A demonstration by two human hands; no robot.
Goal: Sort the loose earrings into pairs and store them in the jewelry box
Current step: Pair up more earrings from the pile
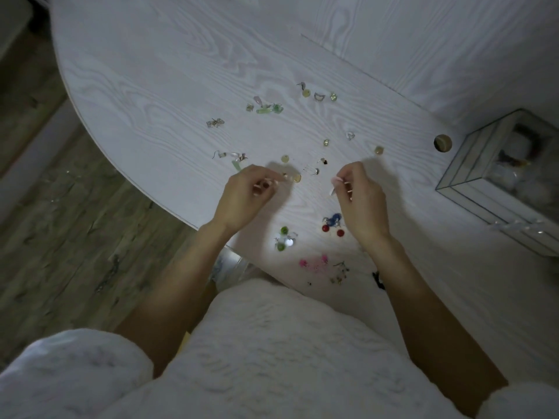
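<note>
right hand (360, 195) pinches a pale pink earring (333, 186); left hand (248, 192) pinches something too small to tell. match before moving to the jewelry box (472, 164), counter's right edge.

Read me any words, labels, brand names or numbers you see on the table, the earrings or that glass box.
None: no readable text shows anywhere in this view.
The white table carries only wood grain.
The glass jewelry box shows no label or brand; its contents are too dim and blurred to check for markings.
The loose earrings are too small to show any stamp.
The round knob beside the box is unmarked.
</note>
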